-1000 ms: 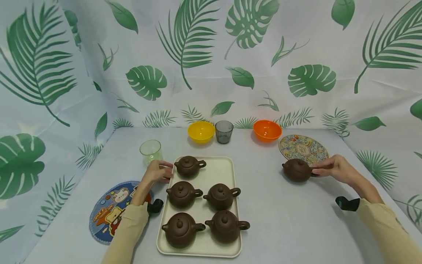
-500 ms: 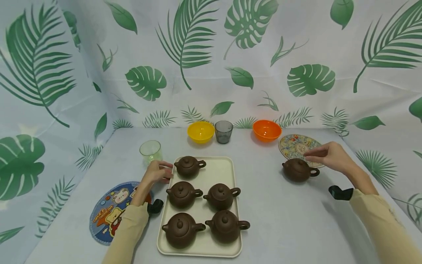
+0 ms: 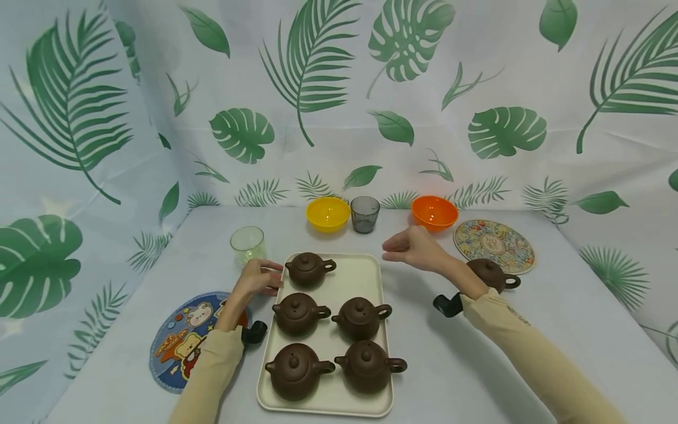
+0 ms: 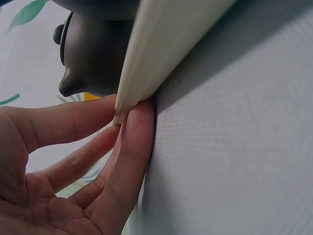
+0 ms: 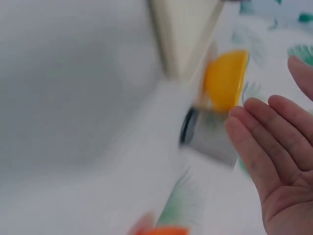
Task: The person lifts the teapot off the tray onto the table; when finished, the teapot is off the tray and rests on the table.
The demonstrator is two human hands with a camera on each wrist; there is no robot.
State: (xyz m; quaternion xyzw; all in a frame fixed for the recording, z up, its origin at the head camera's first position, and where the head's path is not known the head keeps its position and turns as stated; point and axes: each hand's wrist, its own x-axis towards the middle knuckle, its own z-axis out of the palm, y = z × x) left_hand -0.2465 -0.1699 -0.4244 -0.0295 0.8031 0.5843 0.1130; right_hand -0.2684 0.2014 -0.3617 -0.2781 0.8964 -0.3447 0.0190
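A cream tray carries several dark brown teapots, among them a small one at its far left and a large one at its near left. My left hand grips the tray's far left edge; in the left wrist view its fingertips sit round the rim close to the tabletop. My right hand, holding nothing, is just beyond the tray's far right corner, fingers fairly straight. Behind the right forearm, a further teapot stands on the table, partly hidden.
Along the back stand a yellow bowl, a grey glass and an orange bowl. A pale green glass is near the left hand. A blue round mat lies left, a patterned one right.
My right hand has let go of the lone teapot's handle, lifted off and swept left to the tray's far right corner. My left hand has stayed at the tray edge.
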